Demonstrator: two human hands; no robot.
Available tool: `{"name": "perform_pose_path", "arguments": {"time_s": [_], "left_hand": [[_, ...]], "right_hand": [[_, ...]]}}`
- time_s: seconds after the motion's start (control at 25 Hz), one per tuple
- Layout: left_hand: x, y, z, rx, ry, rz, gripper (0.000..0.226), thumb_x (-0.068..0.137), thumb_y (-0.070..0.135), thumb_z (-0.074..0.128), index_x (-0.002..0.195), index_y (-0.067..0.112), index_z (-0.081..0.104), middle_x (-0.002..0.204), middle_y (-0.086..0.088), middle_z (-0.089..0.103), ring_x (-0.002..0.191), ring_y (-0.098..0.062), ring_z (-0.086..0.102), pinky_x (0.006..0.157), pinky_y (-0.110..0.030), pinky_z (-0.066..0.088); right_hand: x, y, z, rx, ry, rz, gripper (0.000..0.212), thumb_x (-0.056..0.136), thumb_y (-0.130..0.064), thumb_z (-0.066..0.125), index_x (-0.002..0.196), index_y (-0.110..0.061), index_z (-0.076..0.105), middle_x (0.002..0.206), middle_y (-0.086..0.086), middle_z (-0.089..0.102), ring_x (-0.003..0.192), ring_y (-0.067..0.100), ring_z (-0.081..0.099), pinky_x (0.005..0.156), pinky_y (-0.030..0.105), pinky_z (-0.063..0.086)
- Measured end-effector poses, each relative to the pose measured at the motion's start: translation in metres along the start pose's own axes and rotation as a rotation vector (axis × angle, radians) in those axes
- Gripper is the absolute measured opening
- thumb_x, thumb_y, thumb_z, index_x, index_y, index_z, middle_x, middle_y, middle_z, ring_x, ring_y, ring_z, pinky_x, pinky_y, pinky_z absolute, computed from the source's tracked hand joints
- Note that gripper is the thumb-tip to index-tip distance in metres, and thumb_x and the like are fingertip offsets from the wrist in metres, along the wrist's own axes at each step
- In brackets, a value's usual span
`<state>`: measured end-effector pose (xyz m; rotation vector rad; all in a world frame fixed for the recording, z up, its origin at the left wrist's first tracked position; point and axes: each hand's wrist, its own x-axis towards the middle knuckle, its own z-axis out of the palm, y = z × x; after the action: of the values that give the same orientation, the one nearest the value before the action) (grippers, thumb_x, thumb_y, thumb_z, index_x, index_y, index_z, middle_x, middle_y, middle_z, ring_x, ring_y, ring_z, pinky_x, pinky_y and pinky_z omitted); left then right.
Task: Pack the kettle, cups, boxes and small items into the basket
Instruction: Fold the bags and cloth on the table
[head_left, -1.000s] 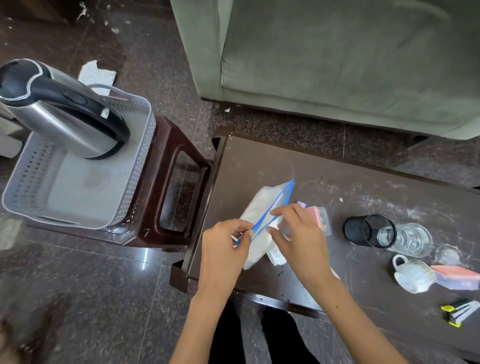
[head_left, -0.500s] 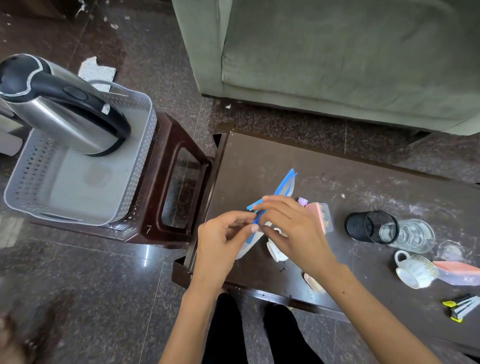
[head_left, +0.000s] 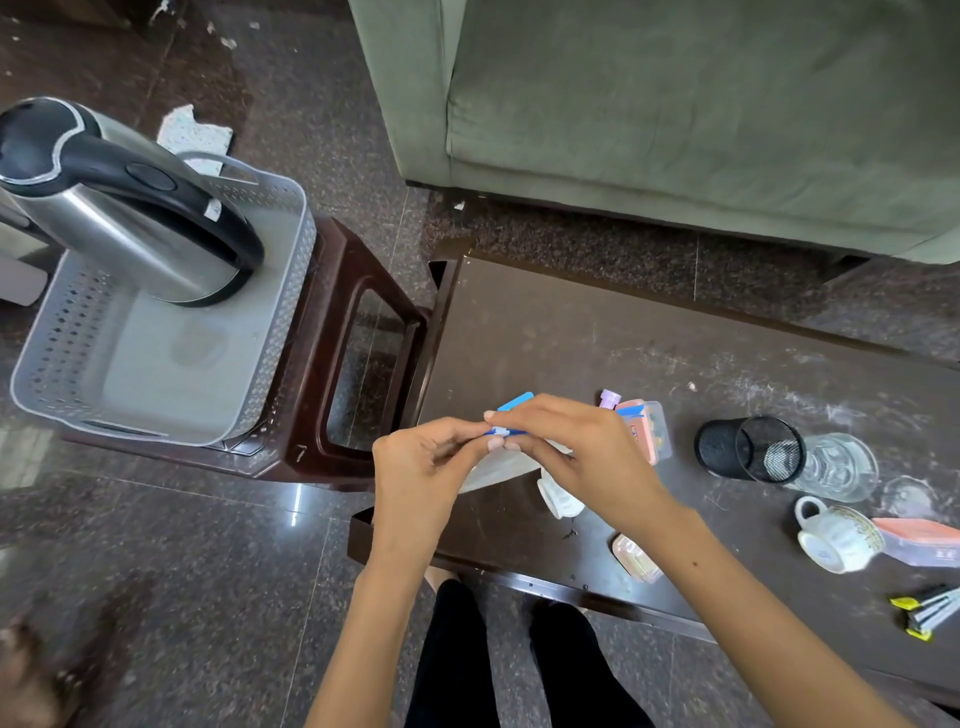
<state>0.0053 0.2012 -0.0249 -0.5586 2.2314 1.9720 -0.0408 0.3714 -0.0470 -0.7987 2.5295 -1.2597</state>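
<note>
Our left hand (head_left: 426, 462) and right hand (head_left: 566, 447) both pinch the clear blue-zippered plastic bag (head_left: 506, 462); steel kettle (head_left: 124, 208) at ten o'clock.

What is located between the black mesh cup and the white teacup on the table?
In the head view, a clear drinking glass lies on its side there, right of the black mesh cup and just above the white teacup on the table.

steel kettle (head_left: 130, 223) upright in grey basket (head_left: 270, 364)

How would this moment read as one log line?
kettle in basket | left hand, right hand pinching zip bag | cups on table
</note>
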Motion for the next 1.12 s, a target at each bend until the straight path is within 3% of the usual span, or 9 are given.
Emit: {"name": "perform_pose_path", "arguments": {"time_s": [0.08, 0.16, 0.24, 0.36, 0.52, 0.68, 0.76, 0.92, 1.12], "left_hand": [[0.001, -0.002, -0.001, -0.039, 0.021, -0.031, 0.007, 0.073, 0.012, 0.077, 0.079, 0.015, 0.077, 0.075, 0.000, 0.075, 0.075, -0.018, 0.072, 0.072, -0.037, 0.058], [0.001, -0.004, -0.003, -0.070, 0.014, -0.050, 0.006, 0.073, 0.012, 0.077, 0.079, 0.014, 0.077, 0.075, -0.004, 0.075, 0.074, -0.023, 0.072, 0.073, -0.043, 0.059], [0.001, -0.005, -0.004, -0.072, -0.021, -0.035, 0.006, 0.076, 0.011, 0.075, 0.081, 0.013, 0.077, 0.076, -0.005, 0.075, 0.076, -0.025, 0.072, 0.071, -0.042, 0.059], [0.000, -0.007, -0.002, -0.070, -0.035, -0.016, 0.009, 0.081, 0.011, 0.070, 0.084, 0.016, 0.077, 0.077, -0.003, 0.075, 0.077, -0.021, 0.071, 0.068, -0.030, 0.057], [0.001, -0.012, 0.004, -0.020, 0.039, -0.015, 0.005, 0.084, 0.012, 0.068, 0.082, 0.010, 0.072, 0.074, -0.002, 0.073, 0.069, -0.011, 0.068, 0.067, -0.019, 0.052], [0.002, -0.017, 0.001, -0.005, 0.169, -0.012, 0.005, 0.086, 0.009, 0.066, 0.081, 0.009, 0.068, 0.074, -0.001, 0.070, 0.068, -0.003, 0.066, 0.067, -0.014, 0.049], [0.003, -0.021, -0.006, -0.014, 0.213, -0.018, 0.005, 0.086, 0.009, 0.065, 0.083, 0.007, 0.068, 0.076, -0.006, 0.070, 0.069, -0.006, 0.066, 0.069, -0.016, 0.050], [0.002, -0.027, -0.013, -0.035, 0.250, -0.047, 0.007, 0.087, 0.010, 0.065, 0.085, 0.005, 0.068, 0.079, -0.013, 0.071, 0.077, -0.025, 0.069, 0.074, -0.029, 0.055], [0.001, -0.026, -0.025, -0.044, 0.245, -0.063, 0.006, 0.087, 0.012, 0.065, 0.085, 0.008, 0.069, 0.081, -0.012, 0.072, 0.080, -0.027, 0.069, 0.076, -0.035, 0.056]], "right_hand": [[0.002, 0.000, 0.001, 0.101, 0.009, -0.001, 0.019, 0.088, -0.016, 0.064, 0.106, -0.017, 0.071, 0.101, -0.003, 0.071, 0.094, 0.012, 0.066, 0.080, 0.032, 0.053], [0.005, -0.001, -0.002, 0.187, 0.004, 0.045, 0.015, 0.084, -0.013, 0.069, 0.098, -0.014, 0.074, 0.097, -0.001, 0.073, 0.092, 0.009, 0.067, 0.081, 0.029, 0.053], [0.007, -0.002, -0.006, 0.291, -0.024, 0.132, 0.013, 0.081, -0.012, 0.072, 0.093, -0.013, 0.076, 0.092, 0.001, 0.074, 0.087, 0.011, 0.068, 0.077, 0.023, 0.053], [0.012, -0.003, -0.008, 0.447, -0.035, 0.257, 0.014, 0.079, -0.009, 0.073, 0.093, -0.012, 0.076, 0.086, 0.004, 0.073, 0.080, 0.016, 0.069, 0.071, 0.027, 0.055], [0.013, -0.002, 0.004, 0.064, -0.044, 0.011, 0.016, 0.087, -0.013, 0.063, 0.099, -0.015, 0.073, 0.088, 0.001, 0.068, 0.074, 0.013, 0.063, 0.066, 0.026, 0.050], [0.002, 0.012, 0.003, -0.123, -0.012, 0.014, 0.015, 0.092, -0.013, 0.054, 0.095, -0.012, 0.069, 0.091, 0.001, 0.064, 0.079, 0.015, 0.060, 0.069, 0.016, 0.044], [-0.007, 0.028, -0.006, -0.247, 0.009, 0.016, 0.015, 0.086, 0.000, 0.061, 0.093, -0.010, 0.070, 0.090, 0.002, 0.065, 0.078, 0.013, 0.057, 0.067, 0.009, 0.040], [-0.020, 0.057, -0.026, -0.393, -0.011, 0.061, 0.029, 0.078, 0.010, 0.066, 0.097, -0.011, 0.068, 0.093, 0.002, 0.064, 0.084, 0.017, 0.058, 0.060, 0.037, 0.054], [-0.020, 0.059, -0.030, -0.481, 0.025, 0.096, 0.035, 0.076, 0.008, 0.067, 0.100, -0.017, 0.066, 0.097, -0.002, 0.065, 0.086, 0.020, 0.060, 0.050, 0.039, 0.053]]}}
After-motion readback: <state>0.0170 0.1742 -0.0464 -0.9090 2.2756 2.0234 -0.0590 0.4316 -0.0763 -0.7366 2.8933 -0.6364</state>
